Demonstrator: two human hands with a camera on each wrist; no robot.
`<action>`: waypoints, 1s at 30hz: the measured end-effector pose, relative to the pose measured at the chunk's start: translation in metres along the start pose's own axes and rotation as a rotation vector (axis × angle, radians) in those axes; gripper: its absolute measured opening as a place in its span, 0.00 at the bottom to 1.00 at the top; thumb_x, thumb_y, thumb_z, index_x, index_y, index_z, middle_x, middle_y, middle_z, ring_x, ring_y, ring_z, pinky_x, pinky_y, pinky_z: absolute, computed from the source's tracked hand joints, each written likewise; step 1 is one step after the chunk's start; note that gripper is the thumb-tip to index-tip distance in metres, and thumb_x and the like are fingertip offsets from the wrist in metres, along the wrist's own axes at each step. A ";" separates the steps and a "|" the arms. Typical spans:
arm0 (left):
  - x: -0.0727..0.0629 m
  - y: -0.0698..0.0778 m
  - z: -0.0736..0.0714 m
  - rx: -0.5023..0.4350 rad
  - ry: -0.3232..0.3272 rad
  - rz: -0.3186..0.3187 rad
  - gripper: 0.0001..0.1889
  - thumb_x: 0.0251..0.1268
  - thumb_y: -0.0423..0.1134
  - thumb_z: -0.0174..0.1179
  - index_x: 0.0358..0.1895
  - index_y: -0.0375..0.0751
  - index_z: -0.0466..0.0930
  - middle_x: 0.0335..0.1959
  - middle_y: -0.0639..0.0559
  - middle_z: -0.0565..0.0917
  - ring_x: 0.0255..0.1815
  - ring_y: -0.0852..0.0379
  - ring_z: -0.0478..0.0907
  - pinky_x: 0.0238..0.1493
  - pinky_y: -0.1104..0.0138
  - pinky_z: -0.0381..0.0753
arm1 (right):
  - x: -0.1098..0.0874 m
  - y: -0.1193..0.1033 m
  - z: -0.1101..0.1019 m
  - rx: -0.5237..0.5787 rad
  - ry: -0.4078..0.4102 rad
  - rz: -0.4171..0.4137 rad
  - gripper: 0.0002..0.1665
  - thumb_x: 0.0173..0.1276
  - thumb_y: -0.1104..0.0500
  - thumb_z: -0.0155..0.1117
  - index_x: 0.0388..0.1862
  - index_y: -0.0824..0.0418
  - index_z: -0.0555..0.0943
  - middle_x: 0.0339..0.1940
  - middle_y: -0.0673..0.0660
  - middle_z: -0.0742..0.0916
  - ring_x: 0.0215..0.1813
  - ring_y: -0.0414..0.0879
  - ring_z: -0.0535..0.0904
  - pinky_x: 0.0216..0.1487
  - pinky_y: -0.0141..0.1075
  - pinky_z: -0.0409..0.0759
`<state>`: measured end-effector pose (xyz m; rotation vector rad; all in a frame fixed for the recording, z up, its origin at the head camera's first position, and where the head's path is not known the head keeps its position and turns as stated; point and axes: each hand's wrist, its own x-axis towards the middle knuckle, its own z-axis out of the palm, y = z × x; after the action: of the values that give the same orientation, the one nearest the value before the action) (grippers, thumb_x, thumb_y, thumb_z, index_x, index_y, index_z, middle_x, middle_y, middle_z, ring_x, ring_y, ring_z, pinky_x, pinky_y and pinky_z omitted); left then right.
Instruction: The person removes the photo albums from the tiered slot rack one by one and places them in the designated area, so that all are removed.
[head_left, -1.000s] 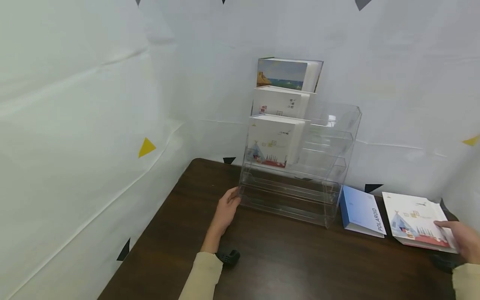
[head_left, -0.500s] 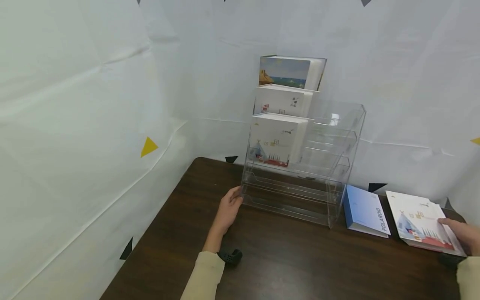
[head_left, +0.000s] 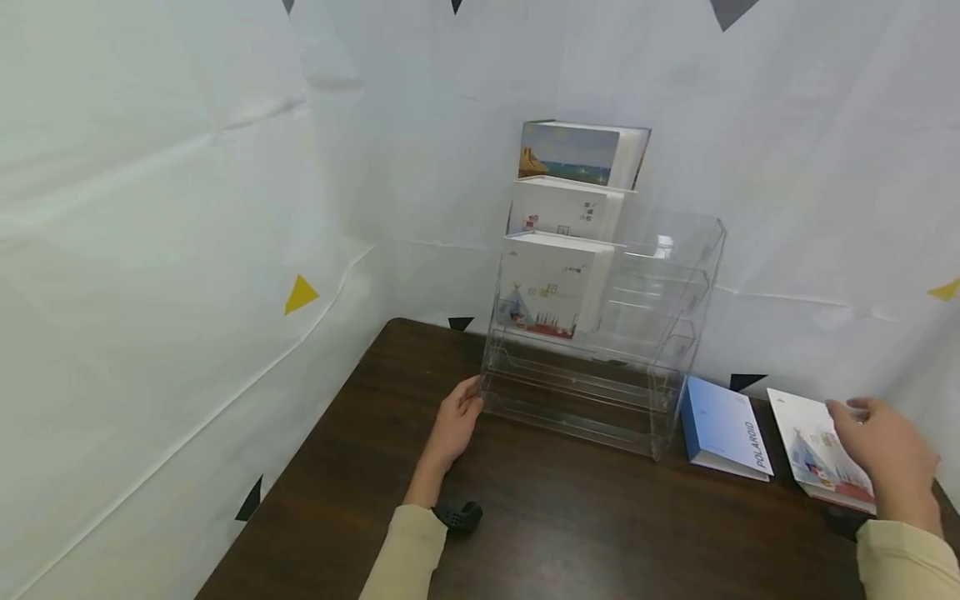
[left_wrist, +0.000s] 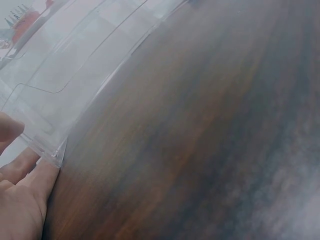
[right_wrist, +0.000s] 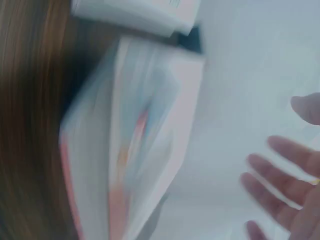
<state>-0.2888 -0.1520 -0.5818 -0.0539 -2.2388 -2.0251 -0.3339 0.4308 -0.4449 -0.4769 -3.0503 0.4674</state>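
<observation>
A clear acrylic display rack (head_left: 577,392) stands on the table with three binders stacked up its left side. My left hand (head_left: 456,423) holds its lower left corner; in the left wrist view the thumb and fingers (left_wrist: 42,177) lie on either side of the clear edge. On the right lies a white binder (head_left: 806,446) with a tent picture on its cover. My right hand (head_left: 885,446) is over its right part and hides it in the head view. In the right wrist view its fingers (right_wrist: 280,177) are spread, holding nothing, apart from the blurred binder.
A blue binder (head_left: 726,429) marked POLAROID lies between the rack and the white binder. The rack's binders are a seascape one (head_left: 570,154), a white one (head_left: 558,208) and a white tent-picture one (head_left: 547,283). White sheeting (head_left: 420,167) surrounds the dark table (head_left: 570,517).
My right hand has let go of the white binder's right edge, lifted and moved left over its cover. The left hand stays at the rack's corner.
</observation>
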 end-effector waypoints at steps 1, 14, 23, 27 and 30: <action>-0.001 0.000 0.000 0.005 0.001 -0.003 0.25 0.89 0.39 0.52 0.82 0.44 0.66 0.80 0.39 0.72 0.82 0.41 0.69 0.83 0.46 0.69 | -0.006 -0.009 0.002 0.020 0.053 -0.019 0.44 0.85 0.38 0.44 0.74 0.77 0.66 0.71 0.84 0.73 0.67 0.81 0.71 0.63 0.74 0.69; -0.009 -0.001 -0.006 -0.021 0.043 -0.008 0.25 0.87 0.39 0.56 0.80 0.43 0.71 0.77 0.38 0.76 0.81 0.40 0.71 0.81 0.45 0.71 | -0.077 -0.157 0.034 0.499 0.569 -0.562 0.18 0.81 0.55 0.66 0.60 0.66 0.86 0.53 0.69 0.90 0.55 0.66 0.84 0.62 0.65 0.70; -0.002 -0.001 -0.003 -0.049 0.030 0.017 0.25 0.86 0.37 0.56 0.80 0.40 0.71 0.78 0.37 0.75 0.81 0.40 0.70 0.82 0.45 0.70 | -0.090 -0.249 0.067 0.800 0.237 -0.641 0.34 0.81 0.54 0.67 0.80 0.61 0.69 0.69 0.67 0.82 0.70 0.64 0.79 0.71 0.63 0.78; 0.000 0.000 -0.001 -0.043 0.025 0.006 0.25 0.86 0.39 0.57 0.80 0.41 0.70 0.78 0.37 0.74 0.82 0.40 0.70 0.82 0.45 0.70 | -0.086 -0.280 0.067 0.859 0.188 -0.587 0.43 0.80 0.52 0.69 0.85 0.60 0.61 0.79 0.66 0.74 0.80 0.62 0.71 0.80 0.62 0.71; 0.000 -0.001 0.000 -0.038 0.026 -0.002 0.26 0.86 0.39 0.57 0.81 0.41 0.69 0.78 0.37 0.74 0.82 0.40 0.70 0.82 0.44 0.70 | -0.081 -0.296 0.065 0.888 0.167 -0.542 0.47 0.79 0.50 0.70 0.88 0.58 0.58 0.83 0.64 0.70 0.84 0.61 0.65 0.83 0.62 0.67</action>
<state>-0.2893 -0.1517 -0.5826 -0.0293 -2.1862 -2.0573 -0.3483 0.1184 -0.4178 0.3170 -2.3049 1.4860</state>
